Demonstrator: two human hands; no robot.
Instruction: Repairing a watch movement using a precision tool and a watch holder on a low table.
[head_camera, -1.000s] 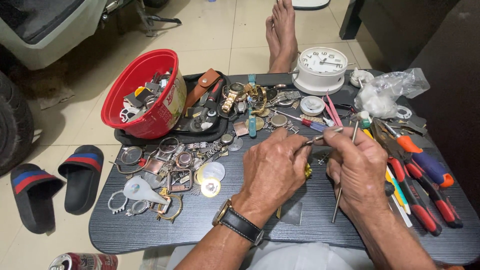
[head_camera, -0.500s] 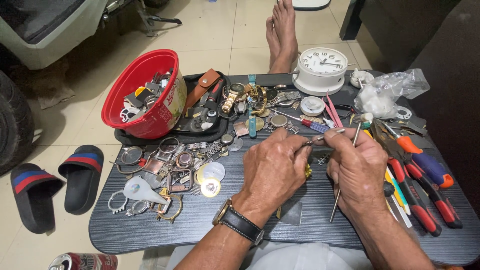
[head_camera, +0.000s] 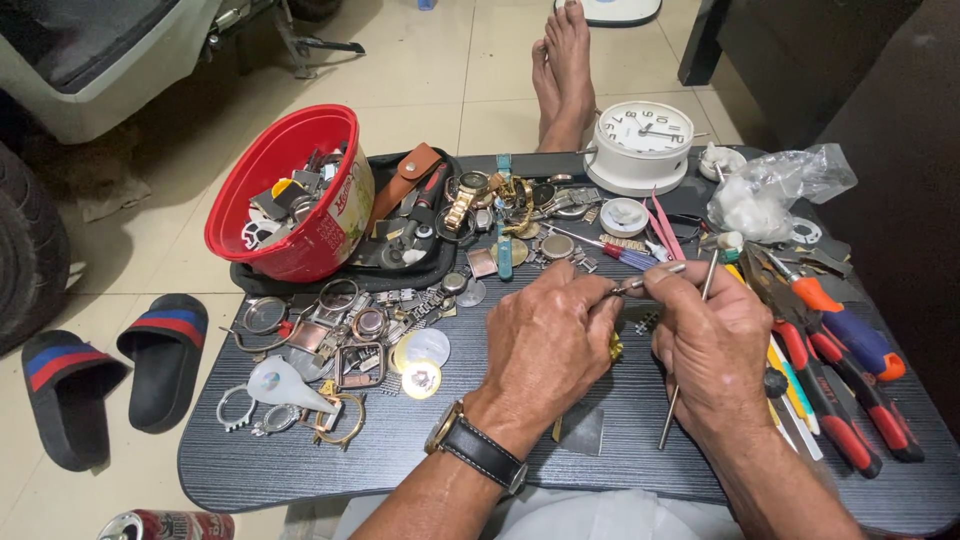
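Observation:
My left hand (head_camera: 545, 345), a black-strapped wristwatch (head_camera: 478, 450) on its wrist, is closed over a small gold-coloured piece (head_camera: 616, 347) near the middle of the dark table (head_camera: 400, 460). Its fingertips meet those of my right hand (head_camera: 712, 340). My right hand pinches thin metal tweezers (head_camera: 650, 278) whose tips point at the left fingers. A long thin metal rod (head_camera: 670, 425) also runs through the right hand, sticking out above and below it. What the gold piece is stays mostly hidden under my fingers.
Watch cases, rings and bracelets (head_camera: 340, 340) are scattered at left. A red bowl of parts (head_camera: 290, 195) sits on a black tray. A white alarm clock (head_camera: 643, 145), a plastic bag (head_camera: 770, 190), pliers (head_camera: 830, 340) and screwdrivers lie at right. Bare feet (head_camera: 565, 70) and slippers (head_camera: 110, 370) are on the floor.
Both hands stay together in the same spot. The thin rod in my right hand has tilted slightly; otherwise nothing on the table has moved.

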